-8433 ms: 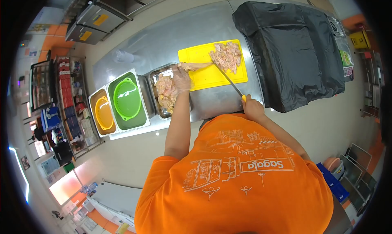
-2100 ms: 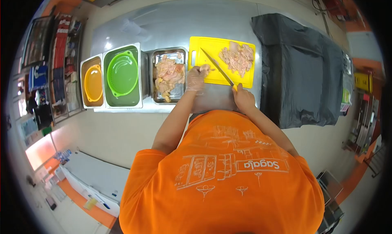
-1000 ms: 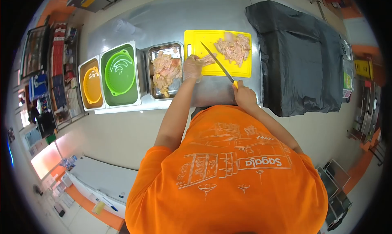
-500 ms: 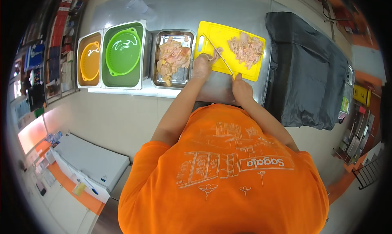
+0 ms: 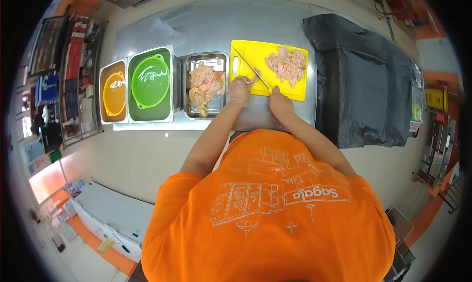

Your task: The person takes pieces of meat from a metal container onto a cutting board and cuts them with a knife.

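A yellow cutting board (image 5: 297, 93) lies on the steel table in front of me. My right hand (image 5: 280, 103) is closed around the handle of a knife (image 5: 255, 71), whose long blade slants across the board to the upper left. In what looks like a clear plastic glove, my left hand (image 5: 239, 90) pinches a strip of raw meat (image 5: 253, 79) on the board's near left part, close beside the blade. A pile of cut raw meat (image 5: 287, 65) rests on the right half of the board. Larger raw meat pieces (image 5: 207, 80) fill much of a steel tray (image 5: 185, 96) left of the board.
Left of the tray, a green basket (image 5: 150, 81) and an orange basket (image 5: 114, 93) sit in deep steel pans holding liquid. Black plastic sheeting (image 5: 366, 85) covers the surface to the right. A clear container (image 5: 162, 28) stands at the table's back. Behind my left side is a white chest freezer (image 5: 110, 208).
The whole view has shifted with my head. Less of the meat strip shows by my left hand, and the knife stays in my right hand over the board.
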Action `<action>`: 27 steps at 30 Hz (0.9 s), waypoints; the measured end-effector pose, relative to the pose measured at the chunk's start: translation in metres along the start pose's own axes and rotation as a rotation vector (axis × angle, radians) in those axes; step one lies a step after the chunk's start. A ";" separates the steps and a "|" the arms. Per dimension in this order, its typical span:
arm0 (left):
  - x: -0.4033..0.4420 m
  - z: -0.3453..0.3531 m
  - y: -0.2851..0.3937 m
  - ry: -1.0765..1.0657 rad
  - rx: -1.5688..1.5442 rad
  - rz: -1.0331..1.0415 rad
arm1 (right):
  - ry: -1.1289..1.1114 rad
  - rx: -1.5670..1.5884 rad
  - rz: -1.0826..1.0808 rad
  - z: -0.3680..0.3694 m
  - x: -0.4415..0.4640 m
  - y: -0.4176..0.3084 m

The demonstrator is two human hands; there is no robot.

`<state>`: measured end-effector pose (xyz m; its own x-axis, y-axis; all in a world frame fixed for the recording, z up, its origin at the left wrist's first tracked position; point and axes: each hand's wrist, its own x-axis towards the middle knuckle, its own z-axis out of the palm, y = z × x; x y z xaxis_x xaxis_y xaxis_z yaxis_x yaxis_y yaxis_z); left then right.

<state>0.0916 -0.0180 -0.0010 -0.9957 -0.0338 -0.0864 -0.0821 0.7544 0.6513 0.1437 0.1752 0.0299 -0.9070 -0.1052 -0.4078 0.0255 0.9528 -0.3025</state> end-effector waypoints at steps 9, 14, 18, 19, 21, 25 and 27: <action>0.006 0.000 -0.003 -0.035 0.034 -0.005 | -0.053 0.122 0.117 -0.002 -0.079 0.038; 0.021 -0.024 0.003 -0.328 -0.414 -0.355 | 0.067 0.118 0.094 -0.009 -0.044 0.043; 0.031 -0.025 0.012 -0.337 -0.680 -0.245 | 0.087 0.128 0.167 -0.007 -0.053 0.053; 0.032 -0.022 0.014 -0.345 -0.742 -0.219 | 0.097 0.139 0.170 -0.006 -0.058 0.054; 0.036 -0.028 0.035 -0.418 -0.707 -0.192 | 0.115 0.157 0.168 -0.006 -0.065 0.053; 0.044 -0.025 0.044 -0.487 -0.538 -0.202 | 0.136 0.185 0.169 -0.023 -0.080 0.042; 0.046 -0.010 0.032 -0.459 -0.459 -0.250 | 0.150 0.181 0.175 -0.026 -0.083 0.042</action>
<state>0.0431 -0.0021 0.0231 -0.8338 0.1869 -0.5194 -0.4169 0.4036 0.8144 0.2091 0.2320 0.0738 -0.9339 0.1130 -0.3391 0.2496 0.8852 -0.3926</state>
